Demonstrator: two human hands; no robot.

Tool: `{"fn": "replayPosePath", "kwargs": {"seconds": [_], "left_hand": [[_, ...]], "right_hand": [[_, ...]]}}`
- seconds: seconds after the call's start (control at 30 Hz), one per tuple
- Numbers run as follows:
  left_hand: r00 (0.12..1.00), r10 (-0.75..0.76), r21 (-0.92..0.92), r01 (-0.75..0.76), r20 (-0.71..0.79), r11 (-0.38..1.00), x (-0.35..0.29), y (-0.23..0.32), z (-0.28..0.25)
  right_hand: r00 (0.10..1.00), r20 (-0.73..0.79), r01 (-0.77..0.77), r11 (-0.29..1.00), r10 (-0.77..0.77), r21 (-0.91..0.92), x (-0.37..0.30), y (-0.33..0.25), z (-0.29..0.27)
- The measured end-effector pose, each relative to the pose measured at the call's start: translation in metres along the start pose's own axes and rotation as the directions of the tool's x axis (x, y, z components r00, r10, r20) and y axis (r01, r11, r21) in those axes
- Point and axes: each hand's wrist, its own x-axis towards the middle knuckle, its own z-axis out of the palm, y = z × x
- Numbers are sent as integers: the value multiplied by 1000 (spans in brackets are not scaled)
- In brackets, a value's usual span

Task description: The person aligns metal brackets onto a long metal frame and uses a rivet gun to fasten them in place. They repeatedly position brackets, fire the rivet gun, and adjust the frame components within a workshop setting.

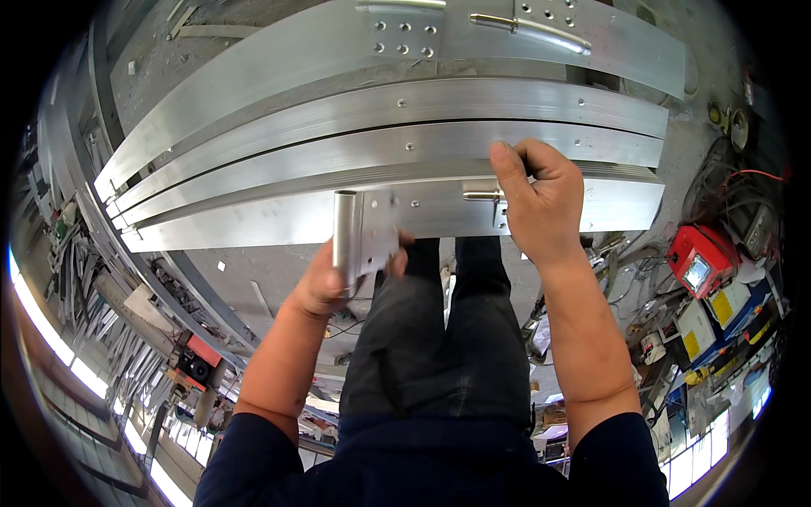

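My left hand is wrapped round a silver hinge half with a round open-topped barrel and a flat drilled leaf. It is tilted in front of the nearest aluminium bar, and the leaf is slightly smeared by motion. Above that bar's right part is my right hand, fingers curled in and thumb raised against the index finger. What it holds, if anything, is hidden. Just beside and partly behind it, a second hinge half shows its pin pointing left and part of a drilled leaf.
Two aluminium bars with small holes lie behind the nearest one. A farther wide bar carries a barrel hinge half and a pinned one. Metal offcuts lie left; a red machine and cables stand right.
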Motion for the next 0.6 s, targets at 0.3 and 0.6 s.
{"fn": "replayPosePath", "kwargs": {"seconds": [0.3, 0.6], "left_hand": [[856, 464, 970, -157, 228, -187, 84, 20, 8], [588, 806, 995, -32, -60, 97, 78, 22, -24]], "right_hand": [[996, -80, -42, 995, 49, 86, 5, 35, -20], [972, 193, -29, 748, -134, 664, 34, 45, 14]]}}
